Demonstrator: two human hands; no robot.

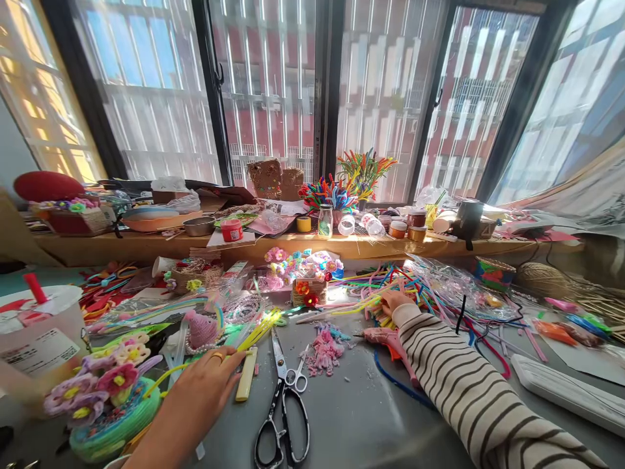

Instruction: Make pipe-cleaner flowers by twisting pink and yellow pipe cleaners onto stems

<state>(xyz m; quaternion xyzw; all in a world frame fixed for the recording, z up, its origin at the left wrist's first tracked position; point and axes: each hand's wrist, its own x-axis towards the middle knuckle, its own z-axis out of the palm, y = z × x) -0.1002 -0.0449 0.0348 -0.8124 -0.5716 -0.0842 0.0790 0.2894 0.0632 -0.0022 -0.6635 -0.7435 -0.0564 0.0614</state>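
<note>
My left hand (212,374) is closed on a few yellow pipe cleaners (261,329), whose ends stick out past the fingertips. A pale yellow strip (247,374) lies beside those fingers. Further off, my right hand (394,301) reaches into a heap of coloured pipe cleaners (364,286), with its fingers curled on yellow ones; the fingertips are partly hidden. Below my right sleeve is a pink glue gun (390,339). Between my hands lie large black-handled scissors (280,397), small scissors (297,376) and a pile of pink and blue fuzzy scraps (327,348).
A green basket with fuzzy flowers (114,407) and a drink cup (39,332) stand at left. A small flower basket (310,290) stands at the back. Jars and bowls line the wooden ledge (273,244) under the windows. A white power strip (569,391) lies at right.
</note>
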